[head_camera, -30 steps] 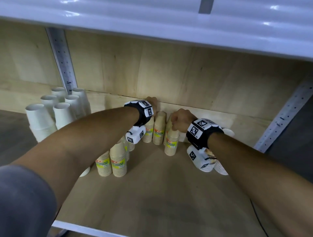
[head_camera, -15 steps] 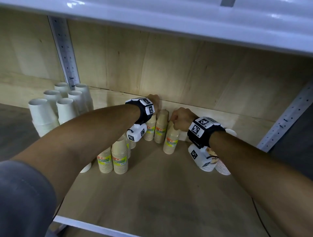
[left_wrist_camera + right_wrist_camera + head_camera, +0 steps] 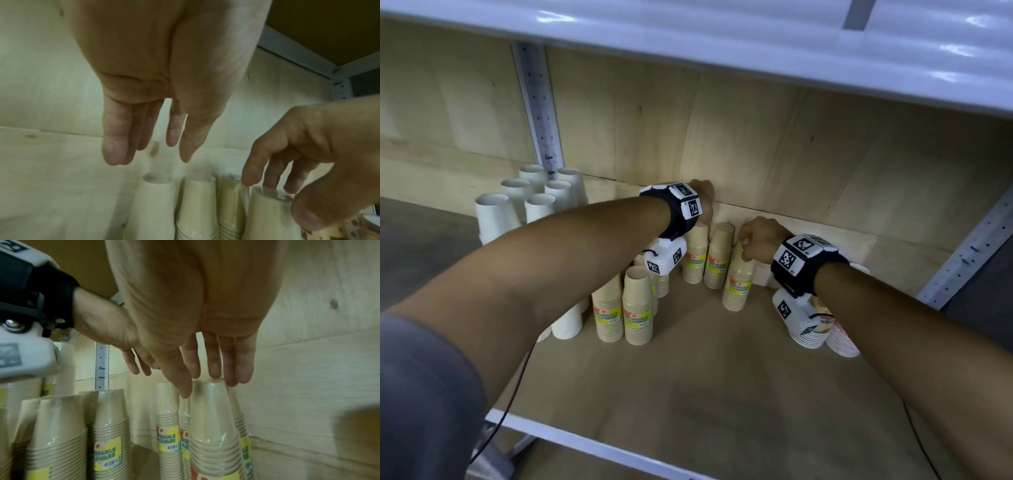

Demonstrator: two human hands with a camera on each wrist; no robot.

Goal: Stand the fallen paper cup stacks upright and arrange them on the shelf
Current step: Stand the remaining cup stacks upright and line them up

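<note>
Two bare hands reach deep into a pale wooden shelf point(image 3: 722, 370). The right hand point(image 3: 197, 331) rests straight fingers on top of a tan, plastic-wrapped paper cup stack with a yellow label point(image 3: 216, 434), which stands upright near the back wall beside two matching stacks. The left hand point(image 3: 164, 81) hangs above those neighbours, fingers straight and slightly spread, holding nothing. To finish well, steady the top lightly, nudge the base flush with the row, and lift both hands straight up.

Kraft cup stacks point(image 3: 738, 281): tan, plastic-wrapped, yellow labels, upright upside-down near the shelf point(image 3: 722, 377) back wall.
White cup stacks point(image 3: 541, 212): upright, left of them.
</note>
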